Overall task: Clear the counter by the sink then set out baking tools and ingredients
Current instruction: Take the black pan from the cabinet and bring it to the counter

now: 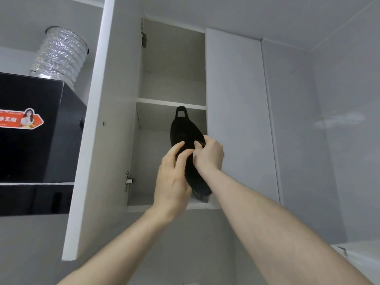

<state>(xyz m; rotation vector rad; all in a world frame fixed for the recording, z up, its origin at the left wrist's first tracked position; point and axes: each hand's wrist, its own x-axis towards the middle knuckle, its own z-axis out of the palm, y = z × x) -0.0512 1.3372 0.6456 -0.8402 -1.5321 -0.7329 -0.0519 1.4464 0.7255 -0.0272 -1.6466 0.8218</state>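
Black and flat, a long oval mat (186, 130) with a looped hanging tab at one end stands on edge in the lower compartment of an open wall cupboard (172, 58). Its long axis runs nearly upright, tilted slightly, with the tab pointing up toward the shelf board (170, 103) above and the lower end resting near the front of the cupboard floor. The left hand (174, 173) lies against the near face of the mat, fingers (178, 148) spread and only lightly bent. The right hand (209, 153) pinches the mat's right edge, fingers curled over it. The cupboard door (102, 130) hangs open to the left, beside a black range hood (35, 128) topped by a foil duct (61, 56).

Whether the mat is being stowed or fetched cannot be told from this view; by the task, it may be a baking tool being taken out. If so, the next move calls for a firm two-handed hold, tipping the top outward to clear the shelf board, then lowering it to the counter, which is out of view.
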